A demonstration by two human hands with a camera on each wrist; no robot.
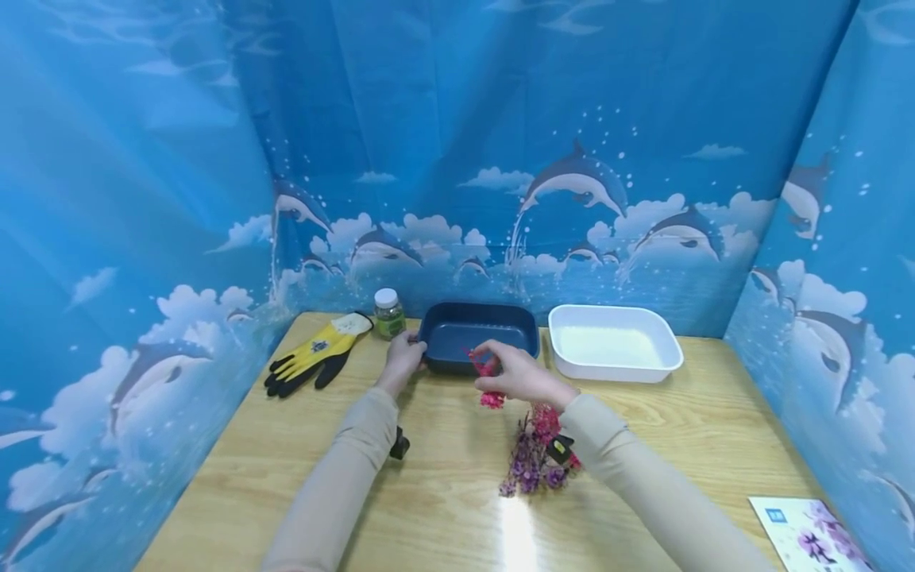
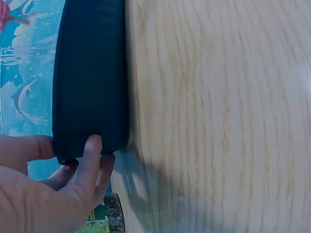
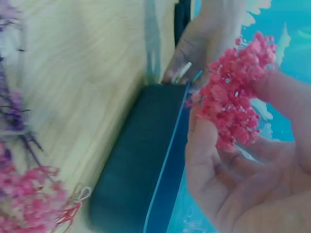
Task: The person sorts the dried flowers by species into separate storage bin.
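Observation:
A dark blue rectangular tray (image 1: 446,367) stands near the back of the table, and my left hand (image 1: 402,361) holds its left end. In the left wrist view the thumb lies at the rim while fingertips touch the outer wall of the tray (image 2: 92,77). My right hand (image 1: 520,372) pinches a sprig of small pink dried flowers (image 3: 231,92) between thumb and fingers, over the tray's front edge. Below that hand, purple dried flowers (image 1: 527,465) lie on the table with more pink dried flowers (image 1: 546,423), partly hidden by the right wrist.
A white tray (image 1: 611,372) stands right of the blue one. Left of it are a jar with a white lid (image 1: 389,318) and yellow-and-black gloves (image 1: 322,353). A flower-printed card (image 1: 808,536) lies at the front right. A dolphin-patterned curtain (image 1: 457,159) hangs behind the table.

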